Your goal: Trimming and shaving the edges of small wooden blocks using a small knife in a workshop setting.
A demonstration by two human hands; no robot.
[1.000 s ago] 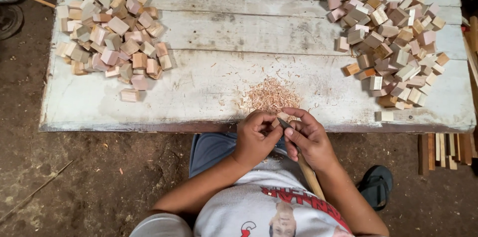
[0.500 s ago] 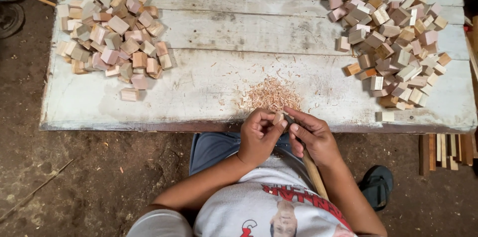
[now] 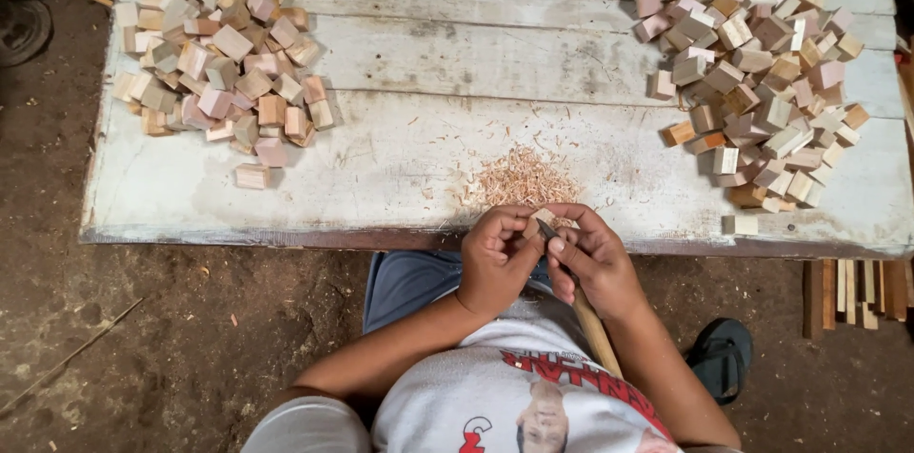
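Seen from above, a seated person in a white printed shirt works at the near edge of a low, worn white plank table (image 3: 400,158).

Nearest, the two hands meet just in front of the table edge, touching each other. The left hand (image 3: 495,258) is curled, its fingertips pinching a small wooden block (image 3: 544,218) that peeks out between the two thumbs. The right hand (image 3: 592,258) is closed around a carving knife (image 3: 549,231); its dark blade points up and to the left, onto the block, while the long pale wooden handle (image 3: 597,334) runs back down and to the right, along the forearm towards the body. The knife's long axis thus lies on a slant, with the tip at the block and the handle end nearest the person. The blade looks to be pressed against the block's near face, though the fingers hide the exact contact.

Just beyond the hands, on the table, lies a small heap of reddish wood shavings (image 3: 522,177).

Farther off, well apart to either side, are two piles of small wooden blocks: a left pile (image 3: 214,58) and a larger right pile (image 3: 757,63). The left hand is nearer the left pile, the right hand nearer the right pile.

A dark sandal (image 3: 721,358) sits on the dirt floor (image 3: 143,339) at right.
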